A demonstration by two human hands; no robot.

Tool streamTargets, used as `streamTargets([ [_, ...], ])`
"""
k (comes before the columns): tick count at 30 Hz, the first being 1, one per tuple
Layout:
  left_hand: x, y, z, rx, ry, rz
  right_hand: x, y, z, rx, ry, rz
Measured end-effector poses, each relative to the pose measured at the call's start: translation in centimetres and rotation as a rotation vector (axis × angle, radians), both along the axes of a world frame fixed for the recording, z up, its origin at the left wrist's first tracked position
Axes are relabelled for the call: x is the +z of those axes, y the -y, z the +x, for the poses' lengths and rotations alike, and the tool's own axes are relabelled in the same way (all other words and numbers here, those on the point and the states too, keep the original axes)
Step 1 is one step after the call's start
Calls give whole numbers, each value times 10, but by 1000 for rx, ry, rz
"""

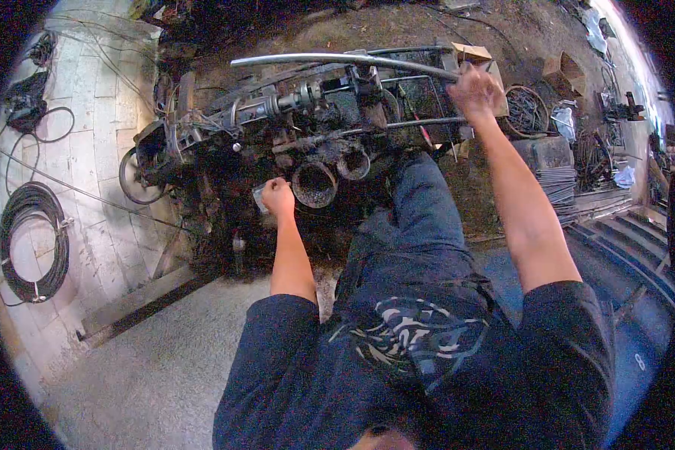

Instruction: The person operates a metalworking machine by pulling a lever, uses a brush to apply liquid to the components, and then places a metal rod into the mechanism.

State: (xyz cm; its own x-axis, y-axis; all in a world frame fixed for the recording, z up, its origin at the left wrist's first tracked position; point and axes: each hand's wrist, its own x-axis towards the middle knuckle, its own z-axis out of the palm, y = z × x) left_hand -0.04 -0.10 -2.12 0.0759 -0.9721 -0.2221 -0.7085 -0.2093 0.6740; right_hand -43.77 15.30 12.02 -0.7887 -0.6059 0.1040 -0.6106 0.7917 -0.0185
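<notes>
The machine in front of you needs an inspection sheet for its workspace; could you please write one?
surface: rough grey floor near the person, pale tiles at left
job's things: dark, grimy machine, long metal rod above it
clutter: open cardboard box, stacked bars at right
hands: right hand closed around the rod's right end; left hand beside a pale item, grip unclear
cables: black coil on the tiles, cable or hose
surroundings: co-workers, nothing seen

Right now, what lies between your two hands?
In the head view, between the left hand and the right hand lie a large round-mouthed part, a smaller round-mouthed part and a bar.
</notes>
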Motion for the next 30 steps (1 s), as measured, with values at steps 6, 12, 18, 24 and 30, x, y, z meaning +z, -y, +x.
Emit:
streamTargets([
  [6,14,-4,-7,-38,51,-37,6,1,3,-20,9,-8],
  [12,-10,4,2,-40,88,-47,-5,2,-7,6,60,49],
  [18,23,-5,-13,-44,191,-99,14,3,5,-55,135,62],
  [24,34,-7,-17,-1,223,58,14,0,5,-26,157,37],
  [30,-4,0,2,-64,166,-64,-13,1,-8,26,-33,-38],
])
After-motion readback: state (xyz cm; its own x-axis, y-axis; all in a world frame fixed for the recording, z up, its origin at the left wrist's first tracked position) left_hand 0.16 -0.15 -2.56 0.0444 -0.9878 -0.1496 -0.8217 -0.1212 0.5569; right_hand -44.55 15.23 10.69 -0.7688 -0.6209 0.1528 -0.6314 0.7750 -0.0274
